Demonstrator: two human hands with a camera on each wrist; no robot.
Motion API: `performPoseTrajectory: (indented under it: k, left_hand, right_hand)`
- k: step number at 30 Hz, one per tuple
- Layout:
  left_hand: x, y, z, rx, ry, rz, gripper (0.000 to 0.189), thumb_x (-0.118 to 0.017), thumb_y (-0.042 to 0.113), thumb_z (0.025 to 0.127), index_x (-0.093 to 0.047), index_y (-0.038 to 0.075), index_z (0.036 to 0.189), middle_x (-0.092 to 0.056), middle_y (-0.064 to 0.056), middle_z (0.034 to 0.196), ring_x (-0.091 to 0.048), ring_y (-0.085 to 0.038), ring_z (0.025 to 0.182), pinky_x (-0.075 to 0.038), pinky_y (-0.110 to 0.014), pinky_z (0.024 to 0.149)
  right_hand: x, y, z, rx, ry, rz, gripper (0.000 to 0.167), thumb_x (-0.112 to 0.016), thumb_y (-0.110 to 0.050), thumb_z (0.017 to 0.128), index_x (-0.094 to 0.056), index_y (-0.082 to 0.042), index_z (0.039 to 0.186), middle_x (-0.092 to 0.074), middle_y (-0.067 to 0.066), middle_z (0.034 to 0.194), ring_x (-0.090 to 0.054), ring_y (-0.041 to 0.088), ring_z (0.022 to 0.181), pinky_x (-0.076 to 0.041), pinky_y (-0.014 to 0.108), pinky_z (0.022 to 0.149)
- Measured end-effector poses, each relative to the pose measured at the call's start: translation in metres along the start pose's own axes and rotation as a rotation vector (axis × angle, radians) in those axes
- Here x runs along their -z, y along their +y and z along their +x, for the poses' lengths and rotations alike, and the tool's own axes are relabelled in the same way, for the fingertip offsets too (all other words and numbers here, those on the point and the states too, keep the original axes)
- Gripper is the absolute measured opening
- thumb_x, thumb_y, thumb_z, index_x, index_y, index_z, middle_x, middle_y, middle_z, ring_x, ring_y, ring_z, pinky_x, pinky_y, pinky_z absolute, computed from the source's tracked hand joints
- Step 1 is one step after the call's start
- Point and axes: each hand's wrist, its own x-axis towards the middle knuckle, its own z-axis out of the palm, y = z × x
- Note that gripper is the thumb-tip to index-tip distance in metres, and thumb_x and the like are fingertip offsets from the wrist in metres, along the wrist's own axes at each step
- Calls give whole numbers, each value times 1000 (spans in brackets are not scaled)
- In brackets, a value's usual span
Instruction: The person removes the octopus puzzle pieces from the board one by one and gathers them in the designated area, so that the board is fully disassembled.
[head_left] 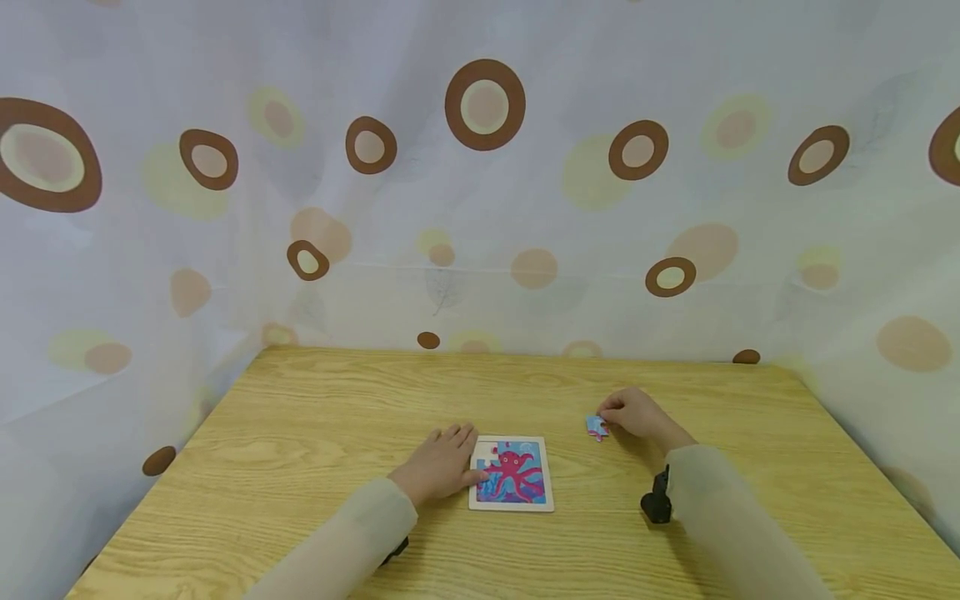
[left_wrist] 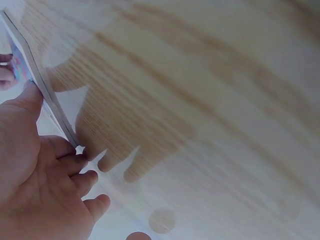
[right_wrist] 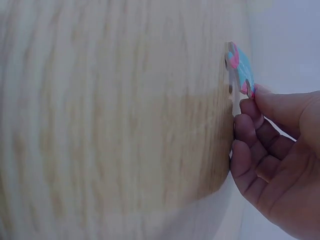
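A square jigsaw puzzle [head_left: 549, 475] with a pale frame and a pink octopus picture lies on the table, its upper-left corner bare of pieces. My left hand [head_left: 442, 467] rests along the frame's left side, thumb over the picture and the other fingers stretched out. In the left wrist view, the thumb [left_wrist: 31, 97] presses at the frame's edge. To the right of the puzzle, my right hand [head_left: 637, 415] pinches a blue and pink jigsaw piece [head_left: 596, 427] between thumb and fingertips. The right wrist view shows this piece [right_wrist: 243, 70] tilted, close over the tabletop.
The wood-grain table [head_left: 360, 400] runs back to a pale curtain [head_left: 480, 208] with brown and yellow ovals, which also closes in both sides. A black wrist device [head_left: 657, 500] sits at the right sleeve.
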Motion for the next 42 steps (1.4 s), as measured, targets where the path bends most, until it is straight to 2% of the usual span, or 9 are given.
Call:
performPoseTrajectory:
  k: [11,19,26,30,33,38,42]
  left_hand:
    - [-1,-1,2,4,-3,-7,71,-39,52,93,-27,4,145,-26,-10,148,-22,-25,135,-20,-43,108]
    - [2,1,2,6,-6,-6,71,-40,51,93,-28,4,145,-27,-10,148,-23,-25,135,-20,-43,108]
    - [3,2,-1,13,-14,-10,71,-40,51,93,-27,4,145,-26,-10,148,-22,-25,135,-19,-43,108]
    - [4,2,-2,14,-14,-12,71,-40,51,93,-28,4,145,-27,-10,148,-23,-25,135,-20,-43,108]
    - [4,2,-2,13,-13,-15,71,-40,51,93,-28,3,145,-27,-11,148,-23,-26,135,-20,-43,108]
    - [4,1,-1,10,-16,-5,71,-39,51,94,-27,4,145,-26,-10,148,-22,-25,135,-20,-43,108]
    - [3,1,0,14,-16,1,71,-39,52,93,-28,4,145,-27,-10,148,-23,-25,135,-20,-43,108]
  right_hand:
    - [-2,3,1,7,9,-29,15,-53,-2,91,-67,5,91,-62,2,78,-50,15,67,-43,30,60]
    - [0,2,-1,11,8,5,17,-53,-2,92,-67,5,92,-61,5,77,-46,14,62,-41,28,56]
    - [2,-6,2,-22,18,23,21,-54,-11,93,-65,4,102,-62,6,89,-54,18,76,-47,35,68]
    - [-1,-22,5,36,27,28,23,-54,-12,94,-64,5,105,-63,10,96,-58,21,80,-49,38,70]
    - [-7,-36,8,116,19,33,22,-55,-10,93,-64,6,105,-63,11,98,-58,24,82,-50,37,70]
    - [-23,-57,12,197,-15,34,19,-58,-11,91,-65,4,102,-62,6,93,-56,20,81,-49,34,69]
    - [-40,-69,13,228,-59,33,17,-60,-12,90,-66,0,101,-60,1,87,-52,17,75,-47,30,65]
